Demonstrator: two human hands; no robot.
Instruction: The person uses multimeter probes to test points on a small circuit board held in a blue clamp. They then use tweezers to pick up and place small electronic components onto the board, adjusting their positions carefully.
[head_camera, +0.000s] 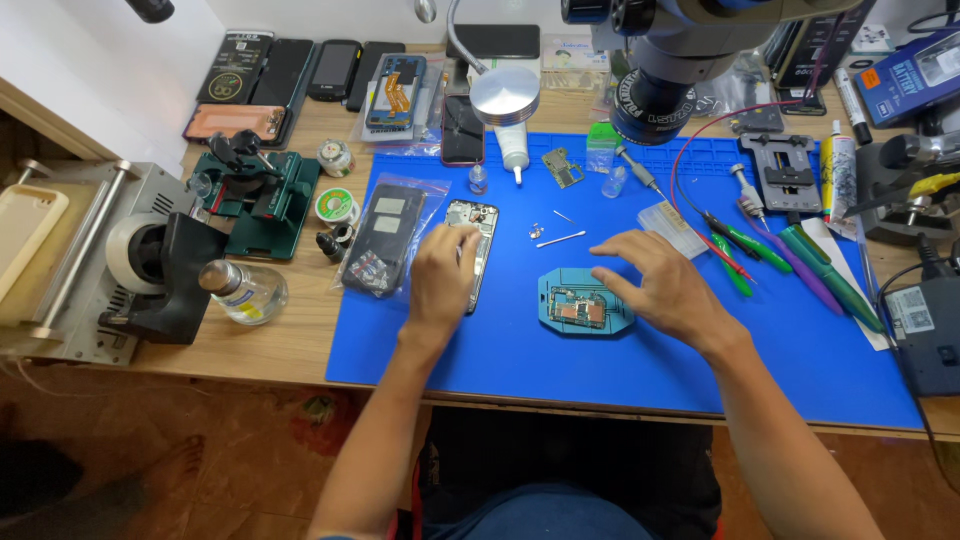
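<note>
A wooden workbench (300, 350) carries a large blue work mat (800, 360), with a microscope head (660, 90) hanging over its far edge. At the bench's left end stands a grey machine with rollers (80, 260), a clear glass bottle (245, 290) beside it. On the mat, the left hand (442, 275) rests palm down on an opened phone body (478, 240), fingers loosely curled over its left edge, not clamped around it. Just left of that lies a bagged dark phone part (385, 240). The right hand (665, 285) hovers with fingers spread apart, gripping nothing, just beside a teal holder (560, 300) bearing a small circuit board (578, 312). A white swab (560, 239) lies between the hands, farther back.
</note>
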